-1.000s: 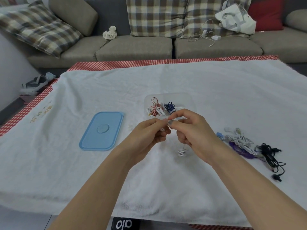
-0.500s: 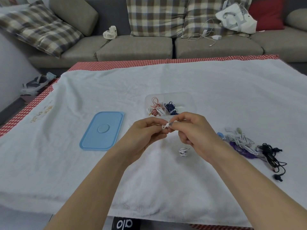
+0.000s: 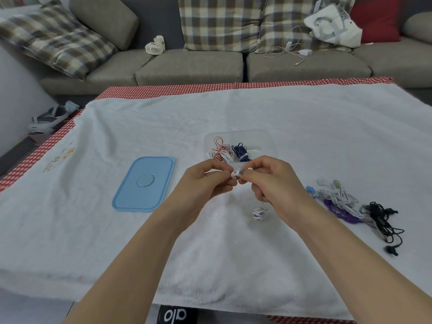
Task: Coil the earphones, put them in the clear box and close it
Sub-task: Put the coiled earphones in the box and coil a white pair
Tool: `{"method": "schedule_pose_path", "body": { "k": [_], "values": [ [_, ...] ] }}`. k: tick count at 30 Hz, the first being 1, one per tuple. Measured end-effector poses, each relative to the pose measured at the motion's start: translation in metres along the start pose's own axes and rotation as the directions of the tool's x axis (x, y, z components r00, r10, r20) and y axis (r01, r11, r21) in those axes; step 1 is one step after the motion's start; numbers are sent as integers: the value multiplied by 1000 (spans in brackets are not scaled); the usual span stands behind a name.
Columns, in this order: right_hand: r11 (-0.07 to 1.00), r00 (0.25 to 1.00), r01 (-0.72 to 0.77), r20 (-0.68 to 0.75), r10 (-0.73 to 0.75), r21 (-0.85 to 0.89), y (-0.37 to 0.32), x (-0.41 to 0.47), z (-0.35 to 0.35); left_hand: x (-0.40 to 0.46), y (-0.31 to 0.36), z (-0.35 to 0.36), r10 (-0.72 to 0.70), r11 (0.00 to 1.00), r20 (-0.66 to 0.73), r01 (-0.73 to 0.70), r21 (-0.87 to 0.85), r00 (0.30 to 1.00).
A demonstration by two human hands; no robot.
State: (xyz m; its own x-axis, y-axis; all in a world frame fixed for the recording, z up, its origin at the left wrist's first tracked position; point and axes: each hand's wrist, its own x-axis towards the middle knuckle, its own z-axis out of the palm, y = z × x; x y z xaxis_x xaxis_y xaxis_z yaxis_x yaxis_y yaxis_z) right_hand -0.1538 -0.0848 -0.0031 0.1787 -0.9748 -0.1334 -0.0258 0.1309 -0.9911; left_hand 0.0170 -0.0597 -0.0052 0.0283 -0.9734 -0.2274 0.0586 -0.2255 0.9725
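Note:
My left hand (image 3: 210, 181) and my right hand (image 3: 271, 183) meet above the white towel, both pinching a white earphone cable (image 3: 235, 174) between their fingertips. A small bundle of that cable (image 3: 259, 213) dangles below my right hand. Just behind the hands sits the clear box (image 3: 261, 139), open, holding a red-and-white coil (image 3: 219, 152) and a dark blue coil (image 3: 240, 152). The light blue lid (image 3: 145, 183) lies flat to the left of the box.
Loose white earphones (image 3: 339, 197), a purple cable (image 3: 336, 210) and black earphones (image 3: 383, 223) lie tangled at the right. A white towel (image 3: 163, 253) covers the table over a red checked cloth. A grey sofa (image 3: 187, 66) with cushions, a small fan and a charger stands behind.
My hands have shifted slightly while working the white cable between the fingertips. The dangling bundle below my right hand has swung a little.

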Motion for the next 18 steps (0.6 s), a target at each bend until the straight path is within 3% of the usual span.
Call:
{"method": "schedule_pose_path", "body": {
  "k": [11, 18],
  "values": [
    [994, 997, -65, -29, 68, 84, -5, -1, -2, -5, 2, 4, 111, 993, 29, -112, 35, 993],
    [972, 984, -177, 63, 169, 157, -9, -2, -5, -5, 3, 6, 144, 989, 48, -145, 37, 988]
  ]
}}
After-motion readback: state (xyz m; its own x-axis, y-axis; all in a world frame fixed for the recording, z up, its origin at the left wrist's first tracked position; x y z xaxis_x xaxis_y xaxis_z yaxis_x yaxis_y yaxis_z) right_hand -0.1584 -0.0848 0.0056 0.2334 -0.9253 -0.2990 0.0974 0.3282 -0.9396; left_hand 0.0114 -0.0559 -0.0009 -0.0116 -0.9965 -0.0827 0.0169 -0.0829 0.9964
